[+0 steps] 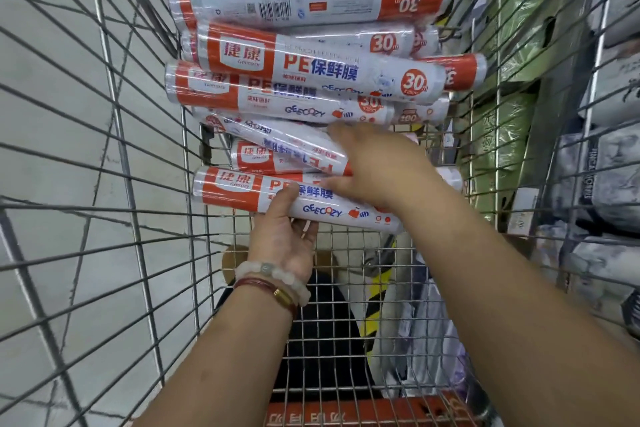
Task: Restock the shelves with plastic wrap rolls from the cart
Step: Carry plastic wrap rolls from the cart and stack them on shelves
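Grey concrete floor (52,156) shows through the wire cart (145,184); packaged goods (512,55) line the right side beyond the mesh. Plastic wrap rolls (311,76), orange-and-white, lie stacked crosswise in the cart basket, several layers deep. Left hand (287,236), wrist carrying a pale bead bracelet (270,274), cups the nearest roll (263,198) from below, thumb curled over its upper side. Right hand (377,166) reaches in from the right, fingers curled around a tilted roll (277,139) lying just above the nearest one, with the thumb pressing the nearest roll's top. Both rolls are inside the cart, touching the stack. Orange handle bar (363,416) sits at the bottom edge.
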